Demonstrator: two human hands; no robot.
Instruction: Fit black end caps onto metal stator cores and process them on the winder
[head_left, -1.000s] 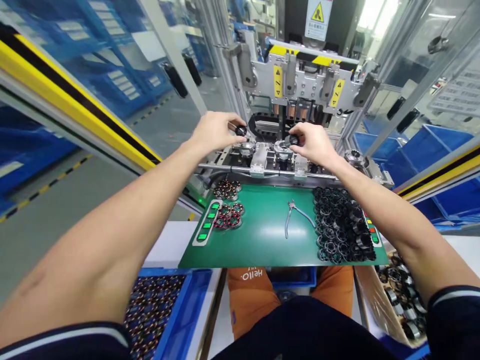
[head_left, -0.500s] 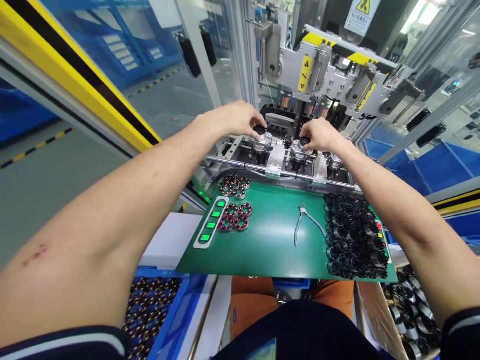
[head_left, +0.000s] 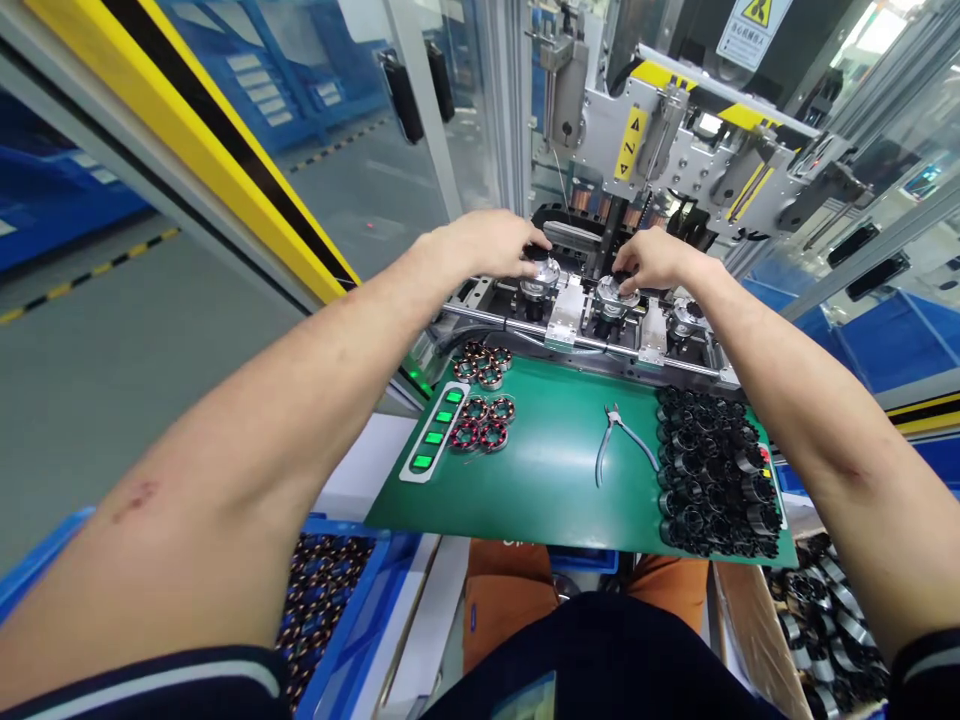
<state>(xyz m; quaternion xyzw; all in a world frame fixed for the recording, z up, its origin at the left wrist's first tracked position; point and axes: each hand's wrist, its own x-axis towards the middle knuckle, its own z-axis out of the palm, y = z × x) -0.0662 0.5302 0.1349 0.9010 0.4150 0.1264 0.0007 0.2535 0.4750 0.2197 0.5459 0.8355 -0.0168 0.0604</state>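
At the winding machine, my left hand (head_left: 510, 243) curls its fingers and thumb around a black round part (head_left: 535, 253) on top of the left metal fixture (head_left: 540, 282). My right hand (head_left: 654, 257) grips a similar black part (head_left: 622, 277) on the middle fixture (head_left: 616, 300); its fingers cover most of that part. A third fixture (head_left: 686, 318) stands to the right, beneath my right forearm, with neither hand on it. Below the fixtures, cutting pliers (head_left: 613, 430) lie on the green board (head_left: 555, 490) with their handles spread.
Wound copper stators (head_left: 478, 408) sit at the board's left, beside a button strip (head_left: 433, 438). Black ring-shaped parts (head_left: 712, 470) crowd its right side. A blue bin (head_left: 352, 620) and a carton (head_left: 757, 630) flank my legs. Machine heads (head_left: 675, 150) hang above the fixtures.
The whole view has shifted slightly, so the machine appears farther right. Both hands stay at the same two fixtures, and my right fingers now hide more of their black part.
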